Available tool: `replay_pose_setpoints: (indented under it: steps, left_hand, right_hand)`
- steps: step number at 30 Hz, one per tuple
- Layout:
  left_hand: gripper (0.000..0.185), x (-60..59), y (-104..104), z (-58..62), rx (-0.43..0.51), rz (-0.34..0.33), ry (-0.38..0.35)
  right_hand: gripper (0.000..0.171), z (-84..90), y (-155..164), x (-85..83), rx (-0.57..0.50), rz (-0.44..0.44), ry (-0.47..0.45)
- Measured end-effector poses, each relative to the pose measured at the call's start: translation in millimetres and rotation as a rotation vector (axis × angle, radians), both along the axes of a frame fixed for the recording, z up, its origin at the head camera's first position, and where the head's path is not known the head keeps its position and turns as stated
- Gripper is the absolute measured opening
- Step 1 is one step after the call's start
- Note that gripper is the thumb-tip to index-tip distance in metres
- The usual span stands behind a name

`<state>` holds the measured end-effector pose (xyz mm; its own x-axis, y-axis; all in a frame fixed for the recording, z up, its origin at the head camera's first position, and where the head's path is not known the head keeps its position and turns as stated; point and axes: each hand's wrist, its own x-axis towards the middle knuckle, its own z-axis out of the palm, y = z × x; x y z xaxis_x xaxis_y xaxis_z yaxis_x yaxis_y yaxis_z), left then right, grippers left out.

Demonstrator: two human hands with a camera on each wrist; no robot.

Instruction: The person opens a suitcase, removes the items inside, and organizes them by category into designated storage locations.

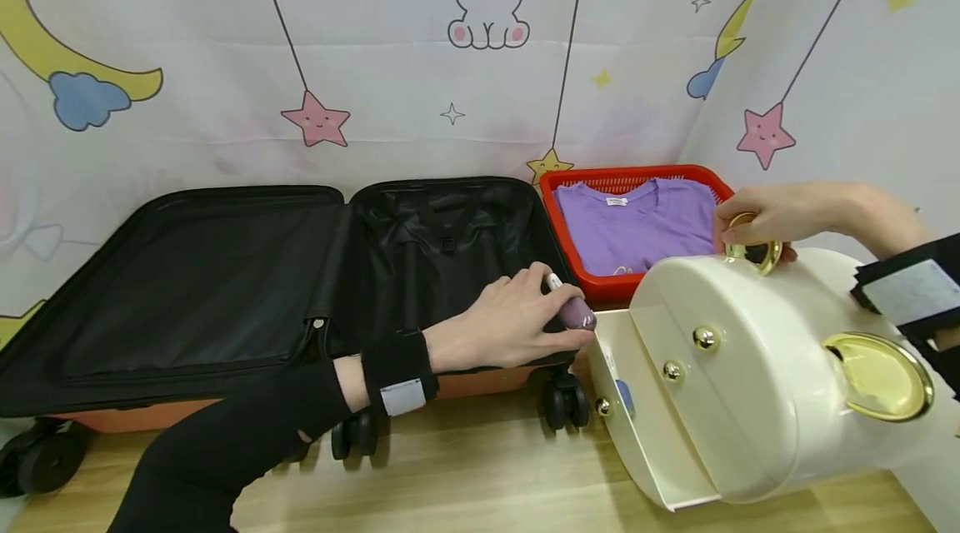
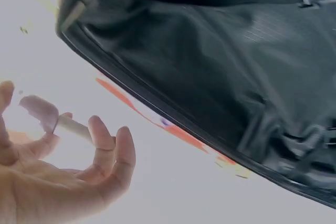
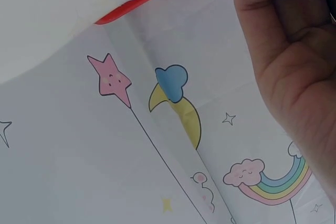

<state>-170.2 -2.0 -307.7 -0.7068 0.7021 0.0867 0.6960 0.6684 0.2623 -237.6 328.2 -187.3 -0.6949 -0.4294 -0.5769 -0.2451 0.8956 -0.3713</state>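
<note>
My left hand [image 1: 510,321] grips a small purple tube [image 1: 573,311] with a white end, fingers curled over it and thumb under; it sits at the right edge of the open suitcase [image 1: 225,291], just beside the cream box [image 1: 750,383]; in the left wrist view the tube [image 2: 44,115] lies pinched between thumb and fingertips [image 2: 100,132], the other fingers loosely bent, with the suitcase's black lining [image 2: 220,77] above it. My right hand [image 1: 757,221] rests on top of the box, fingers curled round its gold ring handle [image 1: 753,250]; the right wrist view shows only the bent fingers [image 3: 283,51] close up, so I cannot tell there how tight the hold is. The box's front drawer [image 1: 645,408] stands pulled out, toward the suitcase wheels [image 1: 566,404]; a gold round plate [image 1: 881,375] shows on its side. Behind the box a red basket [image 1: 592,179] holds a folded purple shirt [image 1: 637,225]; all of it stands on a wooden table [image 1: 487,475] before a cartoon backdrop [image 1: 487,0].
</note>
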Motion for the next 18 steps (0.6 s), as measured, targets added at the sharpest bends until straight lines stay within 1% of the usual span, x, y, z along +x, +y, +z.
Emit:
replay_pose_setpoints:
  steps: [3, 5, 7, 10, 14, 16, 18]
  left_hand:
    - [0.051, 13.7, 12, -2.1, -0.067, -0.034, 0.053]
    - [0.051, 21.6, 20, -2.3, -0.127, -0.067, 0.103]
    - [0.050, 28.7, 28, -1.4, -0.197, -0.098, 0.149]
    - [0.046, 36.7, 37, 2.3, -0.291, -0.143, 0.191]
    - [0.045, 43.1, 50, 6.0, -0.361, -0.180, 0.195]
    - [0.046, 45.9, 57, 3.9, -0.381, -0.187, 0.199]
    - [0.046, 48.7, 65, -0.8, -0.394, -0.191, 0.209]
  right_hand:
    - [0.014, -1.9, 0, -0.5, -0.006, 0.000, 0.005]
    - [0.014, -1.8, 1, -0.7, -0.007, -0.001, 0.004]
    - [0.014, -1.3, 1, -0.5, -0.002, -0.002, 0.001]
    - [0.014, -1.6, 0, -0.3, -0.001, 0.001, -0.001]
    - [0.014, -1.4, -1, 0.9, 0.001, 0.001, 0.009]
    - [0.015, -1.2, -2, 1.3, 0.003, 0.001, 0.014]
    - [0.015, -1.7, -1, 0.8, 0.009, 0.000, 0.019]
